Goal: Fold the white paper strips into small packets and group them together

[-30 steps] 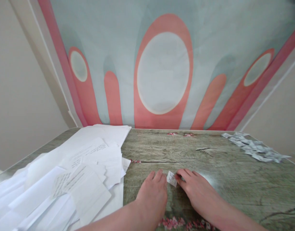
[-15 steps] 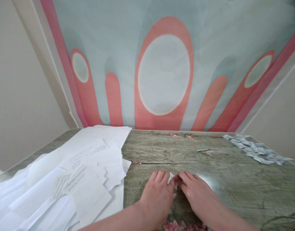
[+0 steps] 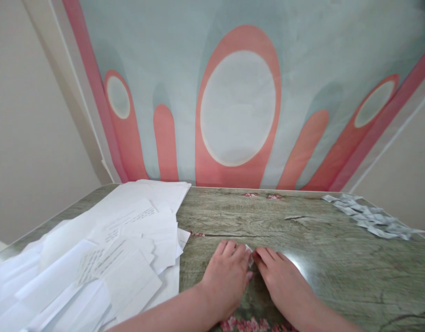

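A small piece of white paper point(image 3: 248, 251) shows between my two hands, low in the middle of the head view; most of it is hidden by fingers. My left hand point(image 3: 228, 276) is closed around it, thumb tucked on the near side. Right beside it, my right hand point(image 3: 276, 274) has its fingers bent and pressed together, the tips at the paper's right edge. Whether the right fingertips pinch the paper or just touch it is hard to see. Both hands rest low over the wood-patterned table point(image 3: 233, 216).
Loose white sheets and torn paper pieces point(image 3: 129, 272), some printed, cover the table's left side. Several folded paper strips point(image 3: 368, 214) lie in a group at the far right. Behind the table's back edge stands a wall panel point(image 3: 240, 106) with coral shapes.
My fingers have shifted slightly around the paper, and less of it shows on the near side. The view has moved a little; the sheets and strips lie as before.
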Demonstrator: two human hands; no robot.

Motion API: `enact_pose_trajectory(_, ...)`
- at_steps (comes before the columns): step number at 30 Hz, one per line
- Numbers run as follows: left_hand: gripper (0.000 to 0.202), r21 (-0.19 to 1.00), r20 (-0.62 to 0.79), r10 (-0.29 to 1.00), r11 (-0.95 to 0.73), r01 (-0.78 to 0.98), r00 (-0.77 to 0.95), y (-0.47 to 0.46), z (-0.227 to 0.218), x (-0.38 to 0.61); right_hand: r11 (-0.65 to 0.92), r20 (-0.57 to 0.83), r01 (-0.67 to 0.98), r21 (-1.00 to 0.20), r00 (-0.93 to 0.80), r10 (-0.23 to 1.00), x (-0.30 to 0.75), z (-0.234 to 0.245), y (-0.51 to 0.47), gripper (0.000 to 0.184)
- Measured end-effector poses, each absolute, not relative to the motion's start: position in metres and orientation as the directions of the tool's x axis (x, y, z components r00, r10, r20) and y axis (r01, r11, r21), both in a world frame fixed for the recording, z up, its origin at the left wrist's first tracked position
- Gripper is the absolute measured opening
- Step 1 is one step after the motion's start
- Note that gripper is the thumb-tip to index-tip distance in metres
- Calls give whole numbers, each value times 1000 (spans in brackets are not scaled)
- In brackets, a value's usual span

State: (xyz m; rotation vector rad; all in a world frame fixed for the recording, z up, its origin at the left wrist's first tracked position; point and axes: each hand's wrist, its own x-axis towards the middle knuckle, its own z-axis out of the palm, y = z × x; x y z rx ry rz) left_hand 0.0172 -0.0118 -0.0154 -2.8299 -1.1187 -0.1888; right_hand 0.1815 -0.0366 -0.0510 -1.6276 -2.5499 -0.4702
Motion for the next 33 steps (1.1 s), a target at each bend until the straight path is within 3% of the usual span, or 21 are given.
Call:
enact_pose_trajectory(9, 39, -132, 176, 618, -756, 641, 766, -17, -23, 19, 446, 264, 884, 144, -468, 843, 184, -54, -33, 33)
enact_pose_trajectory(24, 45, -111, -26, 629, -774, 623, 777, -23, -5, 21, 413, 250, 895, 172, -445, 860, 182, -52, -34, 36)
enact_pose_trajectory(33, 26, -114, -43, 677, -734, 669, 735, -28, -2, 25, 389, 206, 909, 149, -413, 887, 180, -45, -33, 30)
